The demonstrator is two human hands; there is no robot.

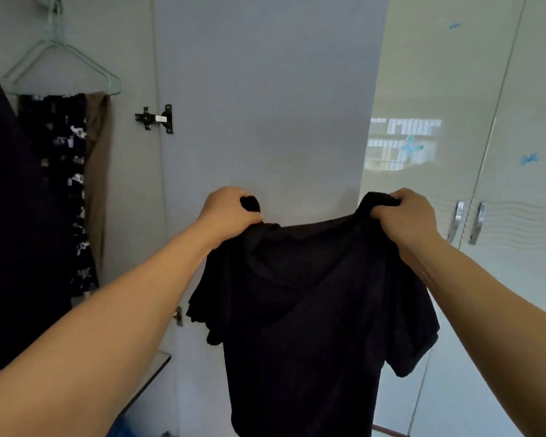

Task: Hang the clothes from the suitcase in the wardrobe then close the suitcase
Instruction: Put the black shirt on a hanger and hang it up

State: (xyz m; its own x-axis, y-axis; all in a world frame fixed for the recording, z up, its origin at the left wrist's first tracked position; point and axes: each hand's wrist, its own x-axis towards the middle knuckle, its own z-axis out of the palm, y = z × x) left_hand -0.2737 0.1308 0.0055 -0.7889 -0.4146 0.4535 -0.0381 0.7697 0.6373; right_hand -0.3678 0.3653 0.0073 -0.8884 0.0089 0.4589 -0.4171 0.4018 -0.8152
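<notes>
Both hands are up and busy: the left hand (230, 208) has its fingers curled tight round one shoulder of the black short-sleeved cotton T-shirt (309, 310), and the right hand (407, 216) is bunched on the other shoulder, a wad of dark cloth poking up out of each fist. Between them the neckline sags in a shallow curve, and the shirt hangs straight down — long axis vertical, sleeves drooping at either side, hem running out of the bottom of the view. It is held up in front of the pale grey open wardrobe door (265, 105), hanging in front of it, whether touching I cannot tell. Now the relation that matters: the empty pale green wire hanger (60, 74) is up and well to the left, hooked inside the wardrobe, well apart from the shirt. The left hand is clearly the nearer one, so my read is that the left would have to let go and reach for it while the right keeps the shirt aloft — or the whole shirt travels left and up. Beneath that hanger hang a black-and-white patterned garment (67, 184) with a brown cloth (100, 168) beside it, and a large dark garment (10, 216) fills the far left. Off to the right stand glossy cream cupboard doors (454, 89) with chrome handles (468, 222). The suitcase is not in view.
</notes>
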